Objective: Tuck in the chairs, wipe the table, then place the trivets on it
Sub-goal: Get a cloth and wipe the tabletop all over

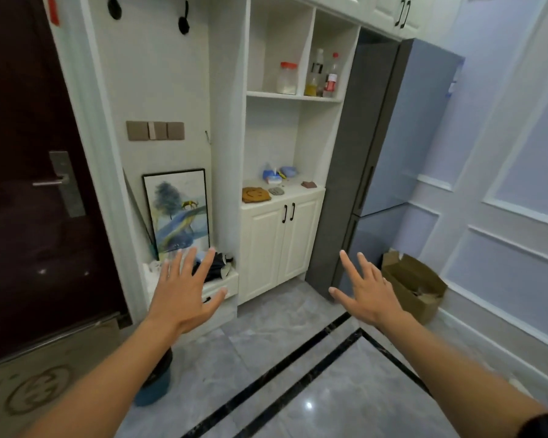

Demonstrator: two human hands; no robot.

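Both arms are stretched out in front of me toward a white cabinet. My left hand [184,292] is empty with its fingers spread, held in front of a low drawer shelf. My right hand [366,289] is likewise empty and spread, to the right of the cabinet doors. On the cabinet counter [310,192] lies a round brown trivet with a smiley face [256,195], a small grey pad [276,191] beside it and a dark red-brown pad [309,184] farther right. Blue cloth-like items [279,172] sit at the back of the counter. No table or chairs are in view.
A dark entry door [29,184] is on the left with a doormat [38,390] below. A framed picture [179,213] leans beside the cabinet. A grey fridge [389,147] stands to the right, an open cardboard box [415,286] at its foot. A dark blue bin [157,384] sits under my left forearm.
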